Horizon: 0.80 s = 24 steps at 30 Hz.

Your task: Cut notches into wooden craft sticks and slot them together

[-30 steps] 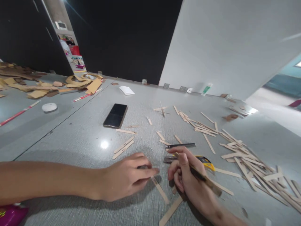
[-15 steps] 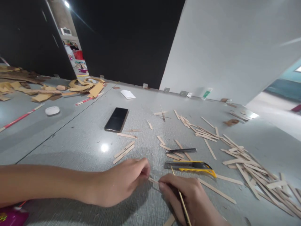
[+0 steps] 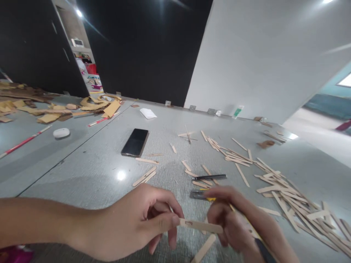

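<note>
My left hand point(image 3: 139, 224) pinches one end of a flat wooden craft stick point(image 3: 200, 226) and holds it level above the grey table point(image 3: 90, 171). My right hand point(image 3: 241, 223) grips the stick's other end and also holds a thin pencil point(image 3: 246, 228) that runs back along the wrist. A yellow utility knife point(image 3: 201, 196) lies just beyond my right fingers, partly hidden. A black pen point(image 3: 210, 177) lies behind it.
Many loose craft sticks point(image 3: 285, 193) spread over the right of the table, a few point(image 3: 144, 178) in the middle. A black phone point(image 3: 135, 142) lies ahead left. A white puck point(image 3: 61, 133), a red-striped rod point(image 3: 24, 138) and cardboard scraps point(image 3: 90, 106) sit far left.
Both hands have lifted a craft stick off the table and now hold it between them, nearer the camera. The right hand now partly covers the utility knife.
</note>
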Available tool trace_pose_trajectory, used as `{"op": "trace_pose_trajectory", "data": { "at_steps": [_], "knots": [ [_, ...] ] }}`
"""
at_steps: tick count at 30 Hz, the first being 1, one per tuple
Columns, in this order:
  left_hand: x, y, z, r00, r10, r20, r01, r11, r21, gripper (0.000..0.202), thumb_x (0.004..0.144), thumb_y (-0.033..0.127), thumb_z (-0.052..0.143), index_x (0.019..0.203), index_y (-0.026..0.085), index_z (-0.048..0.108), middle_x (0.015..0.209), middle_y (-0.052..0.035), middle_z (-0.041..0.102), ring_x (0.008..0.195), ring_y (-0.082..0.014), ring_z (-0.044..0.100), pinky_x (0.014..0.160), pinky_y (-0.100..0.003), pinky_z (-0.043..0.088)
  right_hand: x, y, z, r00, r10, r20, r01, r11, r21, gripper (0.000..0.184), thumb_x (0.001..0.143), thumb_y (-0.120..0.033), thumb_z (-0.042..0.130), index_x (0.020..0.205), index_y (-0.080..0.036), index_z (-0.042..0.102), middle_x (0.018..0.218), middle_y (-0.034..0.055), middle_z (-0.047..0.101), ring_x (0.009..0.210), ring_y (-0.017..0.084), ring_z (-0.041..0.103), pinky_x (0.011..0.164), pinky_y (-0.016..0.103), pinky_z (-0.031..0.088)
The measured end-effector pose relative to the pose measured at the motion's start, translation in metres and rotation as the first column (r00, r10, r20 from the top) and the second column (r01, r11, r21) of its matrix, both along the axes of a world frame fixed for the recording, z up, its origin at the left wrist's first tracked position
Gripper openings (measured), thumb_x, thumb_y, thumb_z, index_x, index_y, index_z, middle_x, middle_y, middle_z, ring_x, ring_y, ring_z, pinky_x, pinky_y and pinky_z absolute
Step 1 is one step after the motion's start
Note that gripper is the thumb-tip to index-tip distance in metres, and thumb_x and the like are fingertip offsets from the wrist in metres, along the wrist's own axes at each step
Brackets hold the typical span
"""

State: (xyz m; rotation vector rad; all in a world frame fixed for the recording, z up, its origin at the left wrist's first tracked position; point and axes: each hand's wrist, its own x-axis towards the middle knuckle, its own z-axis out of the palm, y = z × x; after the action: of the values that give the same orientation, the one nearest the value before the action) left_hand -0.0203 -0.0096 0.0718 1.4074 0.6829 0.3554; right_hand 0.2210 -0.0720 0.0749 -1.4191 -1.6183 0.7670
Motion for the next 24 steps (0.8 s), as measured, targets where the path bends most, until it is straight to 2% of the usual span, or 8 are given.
{"op": "trace_pose_trajectory", "data": {
  "at_steps": [2, 5, 7, 10, 14, 17, 20, 24],
  "knots": [
    [0.001, 0.002, -0.002, 1.000, -0.003, -0.010, 0.003, 1.000, -0.005, 0.022, 0.106, 0.039, 0.059, 0.099, 0.018, 0.064, 0.080, -0.0010, 0.073, 0.054, -0.0071, 0.053, 0.053, -0.019, 0.043, 0.002, 0.003, 0.002, 0.990, -0.074, -0.117, 0.079, 0.996, 0.037, 0.048, 0.105, -0.074, 0.040, 0.113, -0.030, 0.059, 0.067, -0.0036, 0.061, 0.051, 0.015, 0.048, 0.048, 0.027, 0.038],
    [0.004, 0.010, -0.010, 0.997, -0.025, -0.080, 0.027, 0.999, 0.028, 0.020, 0.105, 0.037, 0.058, 0.096, 0.019, 0.062, 0.074, 0.0009, 0.071, 0.053, -0.0077, 0.051, 0.052, -0.019, 0.043, 0.000, 0.009, 0.006, 0.984, -0.108, -0.140, 0.094, 0.990, -0.102, 0.044, 0.102, -0.067, 0.057, 0.085, -0.026, 0.060, 0.064, -0.0033, 0.061, 0.050, 0.012, 0.045, 0.046, 0.025, 0.035],
    [0.005, 0.017, -0.018, 0.989, -0.040, -0.144, 0.049, 0.997, 0.060, 0.021, 0.103, 0.037, 0.059, 0.094, 0.018, 0.063, 0.071, 0.0017, 0.069, 0.051, -0.0076, 0.050, 0.050, -0.018, 0.042, -0.002, 0.013, 0.001, 0.987, -0.059, -0.153, 0.027, 0.978, -0.205, 0.034, 0.099, -0.056, 0.069, 0.087, -0.024, 0.067, 0.069, -0.0020, 0.067, 0.050, 0.010, 0.047, 0.047, 0.023, 0.037],
    [0.006, 0.026, -0.030, 0.978, -0.060, -0.199, 0.076, 0.994, 0.076, 0.021, 0.101, 0.034, 0.059, 0.091, 0.018, 0.065, 0.071, 0.0012, 0.069, 0.046, -0.0068, 0.048, 0.044, -0.017, 0.038, -0.003, 0.013, -0.021, 0.959, 0.014, -0.283, -0.106, 0.944, -0.313, 0.034, 0.097, -0.055, 0.072, 0.110, -0.024, 0.069, 0.082, 0.0013, 0.074, 0.049, 0.008, 0.051, 0.047, 0.021, 0.042],
    [0.007, 0.032, -0.043, 0.968, -0.090, -0.235, 0.103, 0.994, 0.042, 0.024, 0.099, 0.033, 0.059, 0.082, 0.017, 0.062, 0.069, 0.0004, 0.069, 0.040, -0.0067, 0.049, 0.038, -0.018, 0.032, -0.001, 0.008, -0.059, 0.924, 0.039, -0.379, -0.186, 0.914, -0.360, 0.038, 0.095, -0.057, 0.076, 0.109, -0.022, 0.068, 0.071, -0.0036, 0.062, 0.050, 0.010, 0.056, 0.044, 0.021, 0.040],
    [0.009, 0.034, -0.048, 0.963, -0.103, -0.250, 0.110, 0.994, 0.015, 0.024, 0.099, 0.032, 0.059, 0.080, 0.018, 0.061, 0.067, 0.0011, 0.068, 0.039, -0.0069, 0.051, 0.038, -0.018, 0.034, 0.000, 0.007, -0.070, 0.954, 0.125, -0.274, -0.209, 0.929, -0.306, 0.031, 0.098, -0.053, 0.072, 0.098, -0.021, 0.071, 0.060, -0.0057, 0.054, 0.050, 0.011, 0.053, 0.044, 0.021, 0.037],
    [0.010, 0.035, -0.049, 0.961, -0.106, -0.254, 0.110, 0.994, 0.001, 0.023, 0.099, 0.030, 0.058, 0.080, 0.018, 0.059, 0.067, 0.0014, 0.067, 0.038, -0.0067, 0.051, 0.037, -0.018, 0.033, -0.001, 0.011, -0.064, 0.962, 0.267, -0.048, -0.271, 0.941, -0.203, 0.040, 0.103, -0.048, 0.063, 0.077, -0.020, 0.071, 0.054, -0.0048, 0.051, 0.046, 0.010, 0.046, 0.042, 0.022, 0.032],
    [0.010, 0.036, -0.046, 0.959, -0.114, -0.258, 0.115, 0.993, -0.013, 0.024, 0.101, 0.027, 0.057, 0.079, 0.018, 0.059, 0.067, 0.0012, 0.067, 0.038, -0.0061, 0.051, 0.037, -0.017, 0.034, -0.001, 0.014, -0.053, 0.956, 0.293, 0.014, -0.280, 0.925, -0.257, 0.042, 0.107, -0.048, 0.056, 0.077, -0.021, 0.068, 0.056, -0.0043, 0.054, 0.049, 0.011, 0.047, 0.045, 0.023, 0.035]
  ]
}}
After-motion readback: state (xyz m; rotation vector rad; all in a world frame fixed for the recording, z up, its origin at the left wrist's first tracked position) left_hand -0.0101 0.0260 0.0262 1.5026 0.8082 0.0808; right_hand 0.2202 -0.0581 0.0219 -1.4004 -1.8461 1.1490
